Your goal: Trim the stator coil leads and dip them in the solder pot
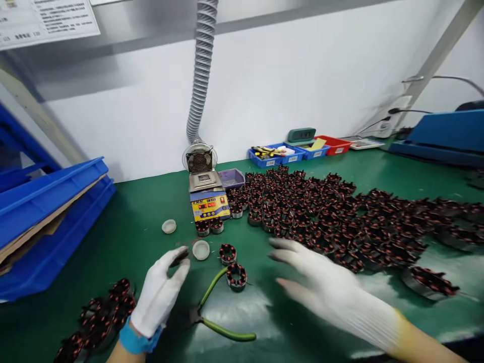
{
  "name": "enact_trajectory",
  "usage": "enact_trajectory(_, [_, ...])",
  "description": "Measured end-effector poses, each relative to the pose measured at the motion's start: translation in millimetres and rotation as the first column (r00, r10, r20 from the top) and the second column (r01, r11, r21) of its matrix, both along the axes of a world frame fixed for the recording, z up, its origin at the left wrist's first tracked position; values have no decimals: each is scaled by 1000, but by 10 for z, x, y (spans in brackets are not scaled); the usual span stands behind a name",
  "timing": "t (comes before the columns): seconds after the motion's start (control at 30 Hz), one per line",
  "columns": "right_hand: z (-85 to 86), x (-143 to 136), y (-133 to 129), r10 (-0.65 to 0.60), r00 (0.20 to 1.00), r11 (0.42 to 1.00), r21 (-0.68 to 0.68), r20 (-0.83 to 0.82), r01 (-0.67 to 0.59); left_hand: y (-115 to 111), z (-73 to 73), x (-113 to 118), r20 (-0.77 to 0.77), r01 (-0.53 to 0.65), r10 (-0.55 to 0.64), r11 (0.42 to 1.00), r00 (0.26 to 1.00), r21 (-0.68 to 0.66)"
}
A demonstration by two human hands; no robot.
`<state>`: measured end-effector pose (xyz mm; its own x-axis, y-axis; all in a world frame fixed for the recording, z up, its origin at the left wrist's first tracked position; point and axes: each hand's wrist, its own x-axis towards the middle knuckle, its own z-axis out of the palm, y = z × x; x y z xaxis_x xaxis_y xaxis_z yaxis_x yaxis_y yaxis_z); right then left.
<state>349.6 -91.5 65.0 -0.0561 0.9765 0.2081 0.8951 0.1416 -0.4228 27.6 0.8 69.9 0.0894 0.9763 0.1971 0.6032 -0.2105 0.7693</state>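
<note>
My left hand (162, 291), in a white glove with darkened fingertips and a blue wristband, hovers left of the pliers. Its thumb and fingers are apart, with nothing visible between them. My right hand (321, 280), also gloved in white, is open with fingers spread above the bench, beside the large group of stators. Green-handled pliers (229, 333) lie spread on the bench between my hands. Just above them are a copper-wound motor stator (236, 277) and a second stator (228, 254). A small white dish (200, 250) sits near my left fingertips.
Many stators (313, 206) cover the right side of the green bench (147, 201); several more (100, 315) lie at lower left. A yellow-blue solder pot (209, 204) stands under a grey hose (202, 70). Behind are small blue bins (264, 162); stacked blue trays (56, 201) stand left.
</note>
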Motion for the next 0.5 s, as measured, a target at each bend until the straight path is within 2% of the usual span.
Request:
enact_trajectory(0.07, [198,-396,404,142,979,965,-240,149,-103,21,-18,-34,33,-6,6,1000,999,7])
enact_trajectory(0.17, [377,-853,861,315,877,901,-404,362,-157,36,-38,-46,38,47,-48,999,998,12])
enact_trajectory(0.27, [369,-1053,1016,336,840,893,-428,427,-140,16,-31,-23,16,130,-130,991,991,23])
enact_trajectory(0.4, [243,-1073,1021,269,846,919,-384,460,-83,-26,-4,11,-5,160,-159,987,987,17])
enact_trajectory(0.5, [207,-1064,1063,298,850,909,-402,434,-113,-31,-2,37,-17,178,-178,984,984,-21])
